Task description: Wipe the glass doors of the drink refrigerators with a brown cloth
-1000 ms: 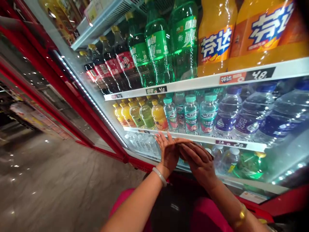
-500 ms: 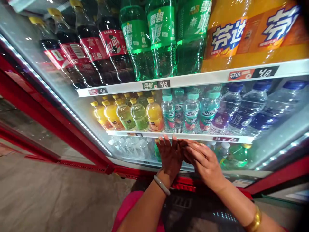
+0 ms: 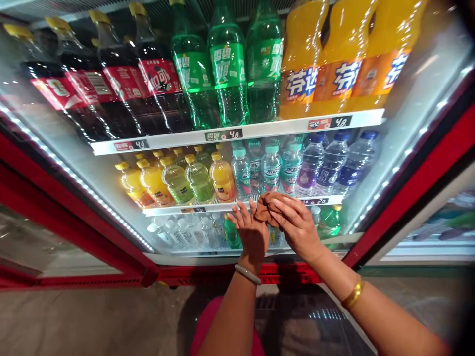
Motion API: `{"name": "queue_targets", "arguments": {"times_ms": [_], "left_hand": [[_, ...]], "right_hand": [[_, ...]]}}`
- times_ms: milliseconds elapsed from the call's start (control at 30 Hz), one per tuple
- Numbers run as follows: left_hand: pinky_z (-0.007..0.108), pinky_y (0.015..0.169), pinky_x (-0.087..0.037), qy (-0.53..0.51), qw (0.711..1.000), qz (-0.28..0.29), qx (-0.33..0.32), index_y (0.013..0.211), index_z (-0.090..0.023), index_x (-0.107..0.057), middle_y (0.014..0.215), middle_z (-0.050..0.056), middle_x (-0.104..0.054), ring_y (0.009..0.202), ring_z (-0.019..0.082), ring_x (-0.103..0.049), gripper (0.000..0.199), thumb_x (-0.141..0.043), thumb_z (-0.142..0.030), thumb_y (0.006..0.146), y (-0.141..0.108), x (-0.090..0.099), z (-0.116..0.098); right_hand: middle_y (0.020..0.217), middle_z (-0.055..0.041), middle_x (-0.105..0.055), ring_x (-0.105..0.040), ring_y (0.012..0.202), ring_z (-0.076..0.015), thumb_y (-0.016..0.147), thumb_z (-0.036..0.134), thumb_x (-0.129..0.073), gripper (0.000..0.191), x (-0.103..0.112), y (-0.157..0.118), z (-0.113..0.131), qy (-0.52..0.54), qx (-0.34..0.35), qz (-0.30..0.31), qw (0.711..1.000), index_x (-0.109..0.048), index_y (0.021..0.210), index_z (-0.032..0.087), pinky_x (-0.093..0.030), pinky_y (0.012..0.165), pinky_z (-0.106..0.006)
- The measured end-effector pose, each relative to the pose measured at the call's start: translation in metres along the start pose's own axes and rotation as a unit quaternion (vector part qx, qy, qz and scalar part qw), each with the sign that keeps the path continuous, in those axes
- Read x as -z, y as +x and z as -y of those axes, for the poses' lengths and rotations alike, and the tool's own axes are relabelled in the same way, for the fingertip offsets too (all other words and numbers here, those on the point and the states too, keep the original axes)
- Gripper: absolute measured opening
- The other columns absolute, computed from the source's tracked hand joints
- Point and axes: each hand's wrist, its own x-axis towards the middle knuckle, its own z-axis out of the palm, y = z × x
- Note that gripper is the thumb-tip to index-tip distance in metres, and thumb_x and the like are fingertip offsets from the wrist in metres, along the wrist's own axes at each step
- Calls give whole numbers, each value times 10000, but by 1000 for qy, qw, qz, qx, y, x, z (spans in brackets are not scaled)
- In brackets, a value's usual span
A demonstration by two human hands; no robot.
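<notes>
A crumpled brown cloth point(image 3: 267, 206) is bunched under the fingers of my right hand point(image 3: 297, 225), in front of the middle shelf edge. To its left, my left hand point(image 3: 252, 232) is raised with its fingers spread, the thumb side close against the cloth; whether it touches cannot be made out. Behind both hands stand small bottles with turquoise caps point(image 3: 272, 168) and yellow juice bottles point(image 3: 221, 178) on the middle shelf point(image 3: 230, 207). A green bottle point(image 3: 232, 231) on the bottom level shows just left of my left hand.
Large cola bottles point(image 3: 159, 76), green soda bottles point(image 3: 227, 64) and orange soda bottles point(image 3: 302, 74) line the upper shelf point(image 3: 260, 129). Blue-capped water bottles point(image 3: 351, 160) stand at the right. A red cabinet frame point(image 3: 178, 276) borders the fridge; grey floor point(image 3: 111, 316) lies below.
The view has shifted, with more of the fridge's right side showing. My right hand has turned so that more of the brown cloth shows, and my left fingers have spread wider.
</notes>
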Motion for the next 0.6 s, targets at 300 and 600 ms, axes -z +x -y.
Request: {"name": "queue_targets", "arguments": {"times_ms": [300,600], "left_hand": [[866,1173,-243,-25,1000,-8,-10,1629,-277,-415,1766,203,65,1618,536,7,855,-741,-99,859,2,6,-9],[684,1250,-356,-2,995,63,-80,1528,-132,-562,1563,219,-571,1478,382,-538,564,-561,-117,963,0,20,14]], "right_hand": [[1460,-65,-671,-473,1521,-232,978,35,-571,636,3,-37,0,-26,-33,18,999,-517,1553,302,-422,1287,-571],[1300,1,-764,-526,1475,-195,1001,145,-637,457,-18,5,3,-21,61,-5,998,-630,1430,301,-458,1283,-457]]}}
